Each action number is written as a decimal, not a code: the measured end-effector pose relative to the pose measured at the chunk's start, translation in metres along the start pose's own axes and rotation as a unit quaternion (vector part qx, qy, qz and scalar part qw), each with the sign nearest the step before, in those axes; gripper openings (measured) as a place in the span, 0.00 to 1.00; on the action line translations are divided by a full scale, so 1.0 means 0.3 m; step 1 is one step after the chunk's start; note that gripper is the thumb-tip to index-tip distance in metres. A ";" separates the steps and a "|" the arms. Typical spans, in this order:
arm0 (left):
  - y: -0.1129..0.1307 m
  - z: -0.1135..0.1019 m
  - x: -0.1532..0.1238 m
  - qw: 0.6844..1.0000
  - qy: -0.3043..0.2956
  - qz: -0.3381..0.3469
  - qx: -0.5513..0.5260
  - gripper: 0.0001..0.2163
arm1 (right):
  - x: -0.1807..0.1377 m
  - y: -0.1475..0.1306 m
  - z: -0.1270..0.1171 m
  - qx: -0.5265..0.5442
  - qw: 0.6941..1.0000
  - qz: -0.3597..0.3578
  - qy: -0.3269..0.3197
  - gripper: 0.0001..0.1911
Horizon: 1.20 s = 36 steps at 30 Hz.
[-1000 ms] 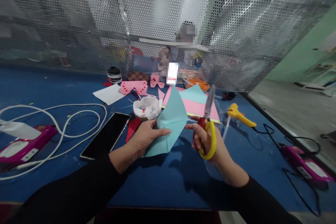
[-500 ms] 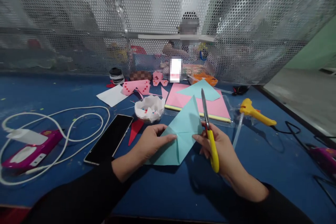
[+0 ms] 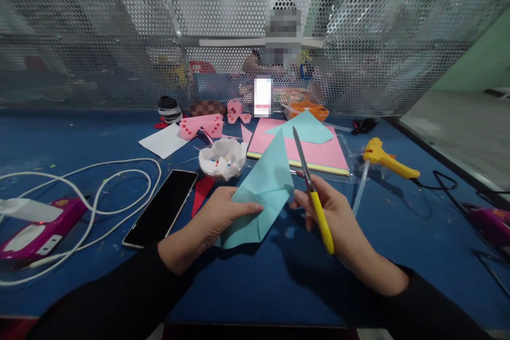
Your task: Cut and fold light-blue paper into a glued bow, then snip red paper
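With left hand [image 3: 219,215] closed, thumb on top, pinches creased, pointed turquoise paper [image 3: 268,178]; with right hand [image 3: 334,212] curled, grips slim, yellow-handled metal scissors [image 3: 317,210].

1. Dim, cool light is filling the room, leaving the table [image 3: 247,292] darker toward 6 o'clock.
2. Paler light is showing through the mesh curtain [image 3: 223,5] at 12 o'clock, with glints shining at 11 and 1.
3. The upright phone [image 3: 262,94] at 12 o'clock is glaring white, and coarse pixels are covering it and the head of a person [image 3: 282,26] behind.
4. Soft shadows are falling beneath the blue paper [image 3: 274,170] and right hand [image 3: 333,210], toward 6 and 5 o'clock.
5. The wide lens is stretching the sleeves [image 3: 111,287] at 8 and 4 o'clock.
6. The purple power strip [image 3: 489,223] between 3 and 4 o'clock is looking soft.
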State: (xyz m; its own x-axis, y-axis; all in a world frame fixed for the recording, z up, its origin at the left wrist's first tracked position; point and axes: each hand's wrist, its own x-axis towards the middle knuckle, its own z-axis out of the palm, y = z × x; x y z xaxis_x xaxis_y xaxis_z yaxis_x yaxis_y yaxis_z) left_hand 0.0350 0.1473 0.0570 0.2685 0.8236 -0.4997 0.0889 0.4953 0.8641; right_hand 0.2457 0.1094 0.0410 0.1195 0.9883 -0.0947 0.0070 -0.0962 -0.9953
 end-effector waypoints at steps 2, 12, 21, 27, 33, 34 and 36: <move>0.014 -0.014 -0.006 1.000 0.012 0.002 -0.005 0.12 | -0.001 -0.014 -0.034 -0.036 0.999 -0.018 -0.001 0.32; 0.077 -0.065 -0.027 0.995 0.051 0.037 -0.072 0.14 | -0.015 -0.049 -0.116 -0.229 0.972 -0.007 -0.055 0.28; 0.111 -0.100 -0.033 0.993 0.067 0.058 -0.083 0.14 | -0.036 -0.059 -0.102 -0.177 0.971 -0.061 -0.151 0.33; 0.114 -0.115 -0.030 0.991 0.070 0.074 -0.086 0.13 | -0.047 -0.081 -0.116 -0.193 0.946 -0.047 -0.257 0.24; 0.095 -0.103 -0.019 0.993 0.056 0.074 -0.069 0.11 | -0.055 -0.082 -0.105 -0.167 0.944 0.008 -0.284 0.27; 0.092 -0.099 -0.018 0.994 0.050 0.071 -0.064 0.12 | -0.055 -0.081 -0.105 -0.163 0.944 0.013 -0.287 0.27; 0.088 -0.094 -0.017 0.995 0.040 0.065 -0.061 0.12 | -0.055 -0.080 -0.103 -0.154 0.944 0.020 -0.292 0.27</move>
State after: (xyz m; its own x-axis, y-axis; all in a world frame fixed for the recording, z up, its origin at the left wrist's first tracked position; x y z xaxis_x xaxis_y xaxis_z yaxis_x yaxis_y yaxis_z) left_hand 0.0090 0.1638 0.0807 0.1923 0.8999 -0.3914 -0.0594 0.4087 0.9107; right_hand 0.2743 0.0917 0.0670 -0.4410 0.8711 -0.2160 0.3139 -0.0758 -0.9464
